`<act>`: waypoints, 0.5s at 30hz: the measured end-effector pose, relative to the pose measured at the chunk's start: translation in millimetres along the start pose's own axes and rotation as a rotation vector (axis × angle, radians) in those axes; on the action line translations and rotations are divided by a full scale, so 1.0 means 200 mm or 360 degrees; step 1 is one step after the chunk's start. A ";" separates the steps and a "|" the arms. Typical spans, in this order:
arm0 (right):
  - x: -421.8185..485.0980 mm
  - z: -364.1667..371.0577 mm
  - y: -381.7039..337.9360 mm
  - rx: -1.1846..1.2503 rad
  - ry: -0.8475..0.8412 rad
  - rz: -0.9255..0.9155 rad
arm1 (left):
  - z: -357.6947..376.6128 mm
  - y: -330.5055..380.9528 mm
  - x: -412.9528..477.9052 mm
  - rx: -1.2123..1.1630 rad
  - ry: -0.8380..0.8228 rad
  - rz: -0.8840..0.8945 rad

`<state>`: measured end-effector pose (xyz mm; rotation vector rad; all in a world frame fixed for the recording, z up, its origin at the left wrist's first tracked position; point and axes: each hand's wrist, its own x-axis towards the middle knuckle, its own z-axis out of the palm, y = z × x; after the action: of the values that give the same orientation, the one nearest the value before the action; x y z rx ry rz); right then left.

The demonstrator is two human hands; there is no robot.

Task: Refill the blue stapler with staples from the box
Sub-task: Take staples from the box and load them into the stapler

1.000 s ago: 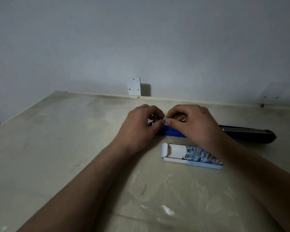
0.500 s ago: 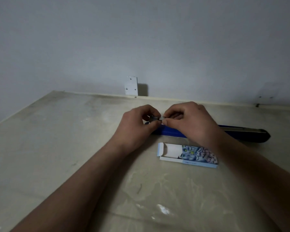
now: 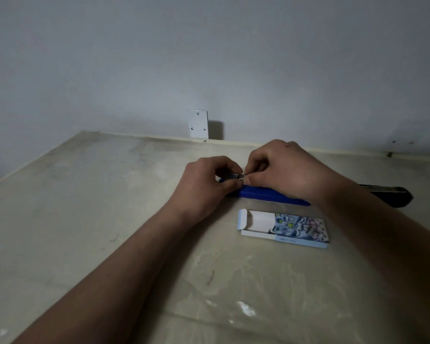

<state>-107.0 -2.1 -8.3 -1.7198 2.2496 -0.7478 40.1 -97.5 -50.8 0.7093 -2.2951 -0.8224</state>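
Observation:
The blue stapler [image 3: 266, 194] lies opened flat across the table, its dark far half [image 3: 392, 194] stretching to the right. My left hand [image 3: 204, 187] and my right hand [image 3: 283, 170] meet just above its left end. Between their fingertips they pinch a short silvery strip of staples [image 3: 236, 176]. The staple box [image 3: 283, 225], light blue with a printed lid, lies open in front of the stapler, its white flap to the left. My right forearm covers the stapler's middle.
The worn beige table [image 3: 97, 207] meets a pale wall at the back. A small white metal plate [image 3: 197, 124] stands against the wall behind my hands. The table's left edge runs diagonally at far left.
Both hands have stayed together over the stapler's left end. The staple strip shows a little more clearly between the fingertips now. The box and stapler have not moved.

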 end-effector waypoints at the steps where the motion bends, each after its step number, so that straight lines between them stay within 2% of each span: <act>1: 0.00 0.00 0.00 -0.0013 -0.0002 -0.0001 | 0.00 0.00 0.00 0.0006 -0.0006 -0.0002; 10: 0.00 0.02 0.01 -0.0163 0.0031 -0.0121 | 0.00 0.00 0.00 0.0067 -0.0023 0.0042; 15: -0.04 0.04 0.04 -0.0162 0.0105 -0.0291 | 0.00 0.00 0.00 0.0128 -0.0018 0.0113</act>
<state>-108.3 5.3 -19.8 -1.9977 2.2305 -0.7486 39.4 -97.3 -50.0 0.6559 -2.3604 -0.7067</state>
